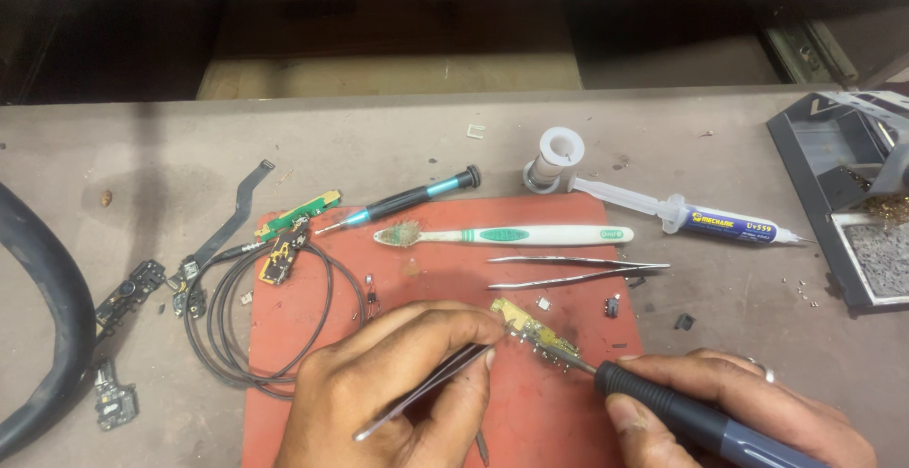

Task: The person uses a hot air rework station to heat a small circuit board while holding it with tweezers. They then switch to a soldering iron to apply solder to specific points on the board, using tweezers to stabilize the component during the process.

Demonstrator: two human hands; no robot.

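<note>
My left hand (398, 387) grips metal tweezers (431, 387) whose tips reach a small green and gold circuit board (532, 328) lying on the red mat (530, 411). My right hand (757, 411) holds a dark soldering iron (682, 416) like a pen. Its tip touches the near end of the small board.
On the mat lie a white and green toothbrush (511, 235), a second pair of tweezers (578, 272) and several tiny parts. A blue screwdriver (407, 200), a syringe (701, 219), a solder spool (554, 157), black cables (237, 316), flex boards and a grey stand (852, 203) surround it.
</note>
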